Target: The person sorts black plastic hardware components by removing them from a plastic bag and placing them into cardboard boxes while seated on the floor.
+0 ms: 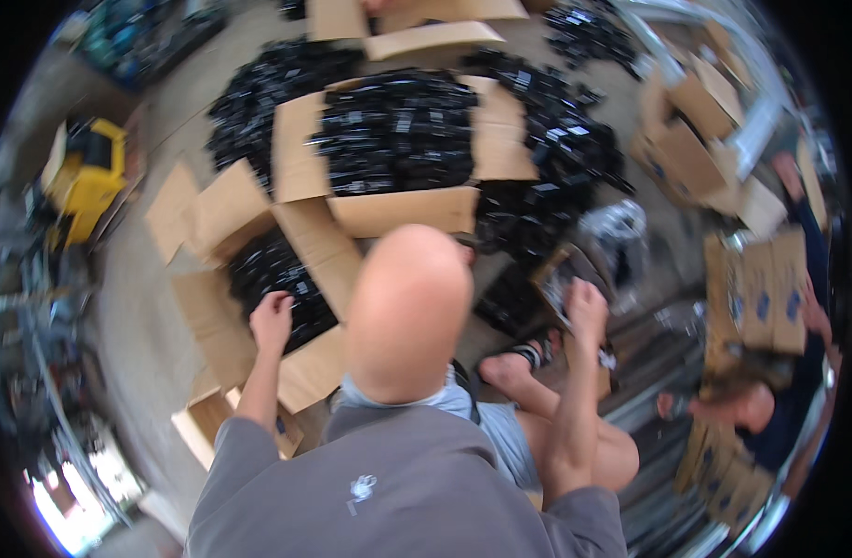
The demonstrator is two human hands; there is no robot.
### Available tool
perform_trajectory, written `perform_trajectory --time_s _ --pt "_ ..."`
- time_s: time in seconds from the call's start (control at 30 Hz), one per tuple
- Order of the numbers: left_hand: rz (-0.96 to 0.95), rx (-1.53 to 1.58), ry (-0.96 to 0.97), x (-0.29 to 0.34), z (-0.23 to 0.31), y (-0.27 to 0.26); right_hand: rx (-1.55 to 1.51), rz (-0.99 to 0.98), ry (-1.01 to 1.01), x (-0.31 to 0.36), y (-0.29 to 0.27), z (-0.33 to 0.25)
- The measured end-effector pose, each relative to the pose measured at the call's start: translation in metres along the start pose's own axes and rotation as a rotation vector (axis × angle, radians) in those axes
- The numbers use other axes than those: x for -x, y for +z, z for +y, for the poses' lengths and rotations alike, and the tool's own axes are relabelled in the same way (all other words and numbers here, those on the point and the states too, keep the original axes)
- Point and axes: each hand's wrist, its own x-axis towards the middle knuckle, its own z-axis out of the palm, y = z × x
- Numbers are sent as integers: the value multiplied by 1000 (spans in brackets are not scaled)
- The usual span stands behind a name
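Open carton [205, 312]; black parts [263, 268] inside

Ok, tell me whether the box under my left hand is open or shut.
Open: the box has its flaps spread outward, and black pieces show inside.

Blur smears my left hand [272, 324] over the near-left carton [319, 253], so I can't tell whether my fingertips pinch anything; my right hand [587, 312] is just as unclear. My raised knee [409, 316] hides the shin below it. The black pieces [398, 139] run together, too small and streaked to make out singly. The far carton [435, 39] is cut off by the upper edge, my grey shirt [389, 493] by the lower, and on my right a person in dark clothing [784, 428] is bent and blurred toward the rim.
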Motion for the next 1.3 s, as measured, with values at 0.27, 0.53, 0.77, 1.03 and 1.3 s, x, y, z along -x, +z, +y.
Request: perform_trajectory --time_s 0.27,0.53,0.77,1.03,1.3 --pt "-53 595 308 -27 213 -16 321 -385 -229 62 83 6" --pt "-92 877 806 12 412 -76 539 -151 -485 90 130 38" --pt "-359 795 1276 51 500 -70 673 -147 -607 92 132 38" --pt "-432 728 1406 66 551 -13 581 -123 -660 83 139 32" --pt "-620 474 1292 40 535 18 653 -177 -715 80 142 26"
